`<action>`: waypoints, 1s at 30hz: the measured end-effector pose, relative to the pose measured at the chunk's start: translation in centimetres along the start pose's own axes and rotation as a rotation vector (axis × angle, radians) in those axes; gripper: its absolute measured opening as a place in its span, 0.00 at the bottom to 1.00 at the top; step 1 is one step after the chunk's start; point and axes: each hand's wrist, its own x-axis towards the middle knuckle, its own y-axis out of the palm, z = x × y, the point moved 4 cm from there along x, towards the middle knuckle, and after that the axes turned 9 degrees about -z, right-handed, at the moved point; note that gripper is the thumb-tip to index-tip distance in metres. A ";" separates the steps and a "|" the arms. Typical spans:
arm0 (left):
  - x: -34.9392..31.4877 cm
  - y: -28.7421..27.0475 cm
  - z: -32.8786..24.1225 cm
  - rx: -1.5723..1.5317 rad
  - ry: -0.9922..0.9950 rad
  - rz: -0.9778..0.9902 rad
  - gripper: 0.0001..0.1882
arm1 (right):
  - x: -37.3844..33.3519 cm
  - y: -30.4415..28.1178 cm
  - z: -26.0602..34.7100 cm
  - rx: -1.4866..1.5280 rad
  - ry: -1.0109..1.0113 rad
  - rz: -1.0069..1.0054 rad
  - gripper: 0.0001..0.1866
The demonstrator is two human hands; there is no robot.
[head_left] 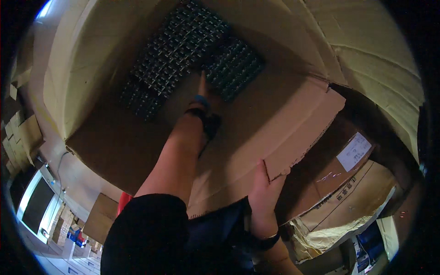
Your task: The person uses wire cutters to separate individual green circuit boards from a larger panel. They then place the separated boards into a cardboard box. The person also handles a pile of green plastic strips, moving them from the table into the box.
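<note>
My left arm reaches deep into a large open cardboard box [256,123]. The left hand [203,86] is in shadow at the box's bottom, beside stacks of dark green pieces. Most of its fingers are hidden, so its grip does not show. The larger stack [178,50] has close rows of small parts with pale strips across them. A smaller dark green stack [236,66] lies to its right. My right hand [266,197] is closed on the near edge of the box, with its thumb on the inner face and the other fingers out of sight.
To the right stand more cardboard boxes, one with a white label [354,151] and another with torn flaps [353,197]. At the left are a small brown box [101,217], a red object [123,201] and stacked cartons [20,137].
</note>
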 end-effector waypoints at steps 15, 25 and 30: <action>1.5 -0.4 0.2 -0.135 -0.083 0.007 0.37 | 0.0 0.4 0.4 0.048 -0.031 0.033 0.13; -1.9 2.1 -1.3 -0.200 0.001 0.034 0.34 | 0.0 0.3 0.5 0.008 -0.074 0.003 0.12; -0.8 0.3 -1.5 -0.093 -0.048 0.063 0.34 | 0.0 0.2 0.1 -0.037 -0.160 0.009 0.13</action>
